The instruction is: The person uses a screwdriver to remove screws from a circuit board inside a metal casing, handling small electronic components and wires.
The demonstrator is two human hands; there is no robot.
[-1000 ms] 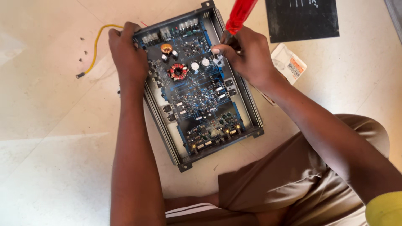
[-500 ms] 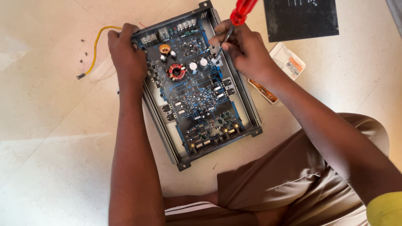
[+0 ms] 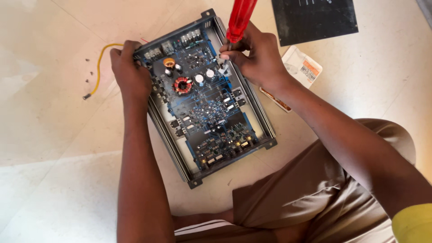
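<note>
From my remote seat I look straight down at an opened amplifier chassis (image 3: 263,121) lying flat on the pale floor (image 3: 49,148), its blue circuit board (image 3: 207,112) bared. Its long axis runs on a diagonal, from the upper left of the view to the lower right, with the terminal end farthest from the seated person and the near corner just in front of the brown trousers (image 3: 315,193).

My left hand (image 3: 130,74) sits on the far left corner of the chassis, fingers curled over the rim and closed on the frame. My right hand (image 3: 256,56) is at the opposite long edge, near the far end; its fingers are wrapped shut around a red-handled screwdriver (image 3: 239,18). The screwdriver stands close to upright, leaning slightly, handle up toward the top of the view and shaft pointing down at the board beside the white capacitors (image 3: 204,75). The tip itself is hidden behind the fingers, so I cannot tell what it meets.

A copper coil (image 3: 182,84) sits on the board between the two hands. To the left of the left hand, a yellow wire (image 3: 98,67) curves over the floor, with a few small dark screws (image 3: 88,71) just beside it. A black cover plate (image 3: 315,20) lies beyond the right hand, and a small white packet (image 3: 300,67) lies just right of the wrist.
</note>
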